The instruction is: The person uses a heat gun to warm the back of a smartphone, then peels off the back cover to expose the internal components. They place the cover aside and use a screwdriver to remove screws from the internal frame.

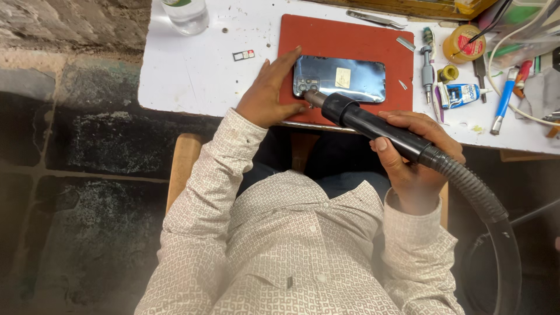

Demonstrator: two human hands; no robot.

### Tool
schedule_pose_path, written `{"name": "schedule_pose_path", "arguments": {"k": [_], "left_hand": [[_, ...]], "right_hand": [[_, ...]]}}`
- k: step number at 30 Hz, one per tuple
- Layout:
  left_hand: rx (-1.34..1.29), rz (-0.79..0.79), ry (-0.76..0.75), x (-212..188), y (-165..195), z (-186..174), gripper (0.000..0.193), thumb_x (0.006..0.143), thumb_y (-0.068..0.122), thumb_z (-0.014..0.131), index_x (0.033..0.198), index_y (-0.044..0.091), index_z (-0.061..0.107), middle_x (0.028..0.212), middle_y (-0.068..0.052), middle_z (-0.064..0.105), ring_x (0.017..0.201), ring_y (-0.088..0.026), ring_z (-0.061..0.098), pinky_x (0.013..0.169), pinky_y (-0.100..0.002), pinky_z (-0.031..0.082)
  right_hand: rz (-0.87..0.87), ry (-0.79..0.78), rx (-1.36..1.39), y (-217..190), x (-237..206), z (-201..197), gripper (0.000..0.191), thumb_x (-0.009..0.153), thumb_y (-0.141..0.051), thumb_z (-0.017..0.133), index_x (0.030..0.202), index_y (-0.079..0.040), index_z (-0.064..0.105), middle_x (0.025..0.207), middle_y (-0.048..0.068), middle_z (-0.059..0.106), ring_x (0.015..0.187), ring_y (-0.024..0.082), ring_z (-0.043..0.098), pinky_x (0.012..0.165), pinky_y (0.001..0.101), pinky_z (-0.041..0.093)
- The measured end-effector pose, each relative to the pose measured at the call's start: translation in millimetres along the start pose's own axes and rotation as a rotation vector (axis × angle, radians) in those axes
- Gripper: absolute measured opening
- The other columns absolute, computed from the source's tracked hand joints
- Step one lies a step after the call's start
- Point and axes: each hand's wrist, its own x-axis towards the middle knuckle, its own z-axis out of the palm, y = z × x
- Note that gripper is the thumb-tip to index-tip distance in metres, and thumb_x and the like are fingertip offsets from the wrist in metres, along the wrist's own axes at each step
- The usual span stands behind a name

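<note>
A dark blue phone (344,79) lies back side up on a red mat (350,41) on the white table (192,76). My left hand (269,90) rests on the mat and holds the phone's left end near the camera cluster. My right hand (415,154) grips a black hot-air gun (373,125) with a ribbed hose (484,204) trailing to the lower right. The gun's metal nozzle (315,98) points at the phone's lower left corner, close to the cameras.
A small card tray (243,55) lies left of the mat. A glass jar (186,13) stands at the back left. Right of the mat lie screwdrivers (427,67), a glue tube (464,94), a yellow pot (462,44), a blue tool (503,105) and tweezers (376,19).
</note>
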Motion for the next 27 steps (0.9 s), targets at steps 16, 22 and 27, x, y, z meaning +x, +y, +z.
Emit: {"name": "schedule_pose_path", "arguments": {"k": [16,22,27], "left_hand": [[0.028,0.042,0.013,0,-3,2,0.108,0.081,0.03,0.09,0.162,0.015,0.02,0.166,-0.014,0.033,0.154,-0.033,0.031,0.127,-0.055,0.017],[-0.022,0.027,0.025,0,-2,3,0.111,0.079,0.034,0.092,0.162,0.015,0.02,0.167,-0.012,0.034,0.154,-0.032,0.033,0.128,-0.053,0.017],[-0.047,0.006,0.031,2,-2,4,0.112,0.08,0.032,0.093,0.162,0.014,0.019,0.166,-0.012,0.035,0.154,-0.032,0.033,0.128,-0.053,0.017]], "right_hand": [[0.06,0.051,0.035,-3,-8,-11,0.024,0.104,-0.003,0.078,0.116,0.012,0.064,0.112,0.023,0.072,0.087,0.021,0.075,0.079,0.0277,0.065],[0.061,0.015,0.0,-7,1,3,0.023,0.102,-0.002,0.078,0.115,0.013,0.064,0.109,0.022,0.072,0.086,0.02,0.076,0.077,0.0263,0.064],[0.036,-0.024,0.007,-6,9,12,0.023,0.103,-0.001,0.078,0.116,0.012,0.066,0.109,0.021,0.073,0.087,0.019,0.075,0.079,0.0248,0.063]]}}
